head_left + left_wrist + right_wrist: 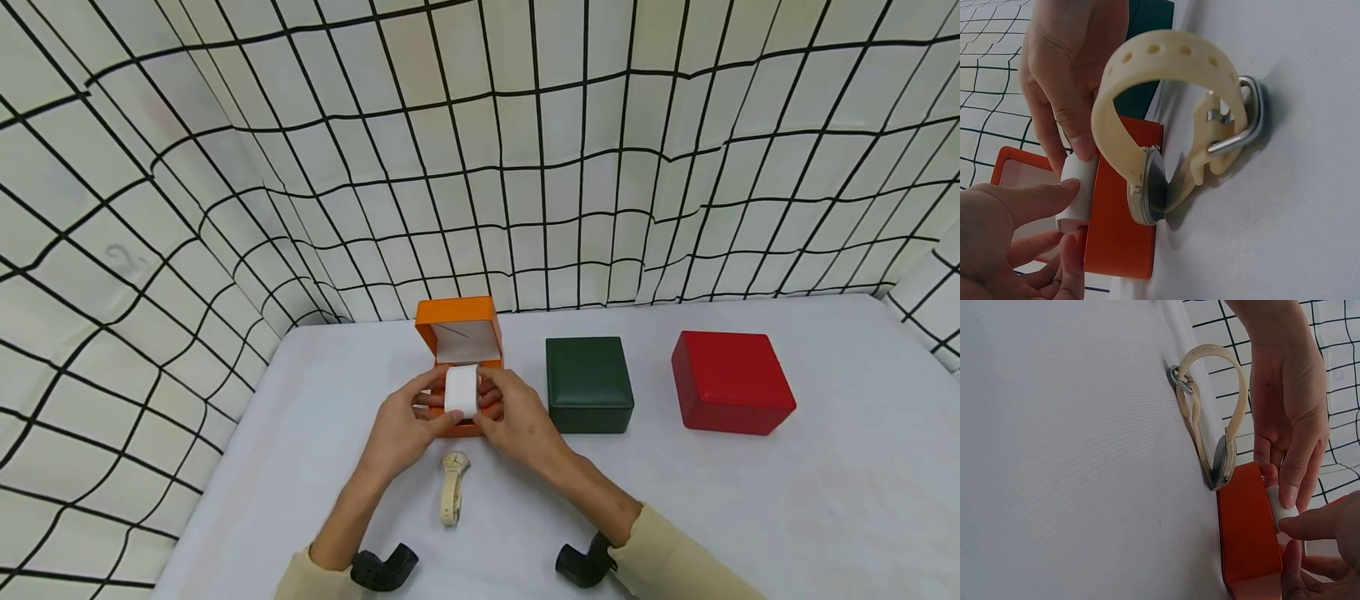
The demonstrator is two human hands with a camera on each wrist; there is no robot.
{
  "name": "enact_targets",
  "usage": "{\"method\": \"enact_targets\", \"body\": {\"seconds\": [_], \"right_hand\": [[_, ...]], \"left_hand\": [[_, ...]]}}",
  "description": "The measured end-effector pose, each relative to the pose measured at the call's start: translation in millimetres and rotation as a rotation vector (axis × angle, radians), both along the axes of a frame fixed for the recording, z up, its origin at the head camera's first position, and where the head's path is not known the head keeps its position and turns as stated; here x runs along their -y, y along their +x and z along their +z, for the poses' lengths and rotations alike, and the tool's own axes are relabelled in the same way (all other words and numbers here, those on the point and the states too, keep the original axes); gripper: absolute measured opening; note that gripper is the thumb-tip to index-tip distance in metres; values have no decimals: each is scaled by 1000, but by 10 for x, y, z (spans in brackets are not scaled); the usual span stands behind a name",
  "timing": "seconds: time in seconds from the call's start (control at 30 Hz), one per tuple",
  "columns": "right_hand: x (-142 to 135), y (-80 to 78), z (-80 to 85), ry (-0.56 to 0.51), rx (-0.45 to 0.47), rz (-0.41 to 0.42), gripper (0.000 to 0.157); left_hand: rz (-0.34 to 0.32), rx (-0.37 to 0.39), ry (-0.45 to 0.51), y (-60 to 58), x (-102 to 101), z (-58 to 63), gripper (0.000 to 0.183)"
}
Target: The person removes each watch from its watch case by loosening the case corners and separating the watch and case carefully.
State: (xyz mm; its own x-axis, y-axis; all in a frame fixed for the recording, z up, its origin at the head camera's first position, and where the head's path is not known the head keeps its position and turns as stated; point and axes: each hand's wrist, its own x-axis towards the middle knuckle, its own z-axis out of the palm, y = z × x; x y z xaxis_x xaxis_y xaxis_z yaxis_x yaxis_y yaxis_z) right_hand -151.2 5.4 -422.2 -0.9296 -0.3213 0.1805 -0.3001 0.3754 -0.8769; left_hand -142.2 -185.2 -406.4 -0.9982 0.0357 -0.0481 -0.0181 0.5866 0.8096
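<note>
A small white watch cushion (461, 391) is held between both hands over the opened orange box (459, 310), whose lid stands up at the back. My left hand (402, 427) grips the cushion's left end with thumb and fingers. At its other end my right hand (522, 419) pinches it the same way. In the left wrist view the cushion (1079, 190) shows just behind the box's front wall (1124, 231). A cream watch (453, 487) with its strap buckled into a loop lies on the table in front of the box; neither hand touches it.
To the right of the orange box sits a closed dark green box (589, 383). Farther right is a closed red box (731, 382). All stand on a white-covered table (847, 500). Black netting over white sheeting (570, 167) rises behind and at the left.
</note>
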Motion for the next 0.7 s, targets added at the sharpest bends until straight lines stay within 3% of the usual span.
{"method": "enact_targets", "body": {"seconds": [0.53, 0.7], "right_hand": [[46, -13, 7, 58, 4, -34, 57], [48, -11, 13, 83, -13, -47, 55]], "left_hand": [[3, -78, -84, -16, -27, -69, 65], [-3, -66, -102, -31, -29, -72, 64]]}}
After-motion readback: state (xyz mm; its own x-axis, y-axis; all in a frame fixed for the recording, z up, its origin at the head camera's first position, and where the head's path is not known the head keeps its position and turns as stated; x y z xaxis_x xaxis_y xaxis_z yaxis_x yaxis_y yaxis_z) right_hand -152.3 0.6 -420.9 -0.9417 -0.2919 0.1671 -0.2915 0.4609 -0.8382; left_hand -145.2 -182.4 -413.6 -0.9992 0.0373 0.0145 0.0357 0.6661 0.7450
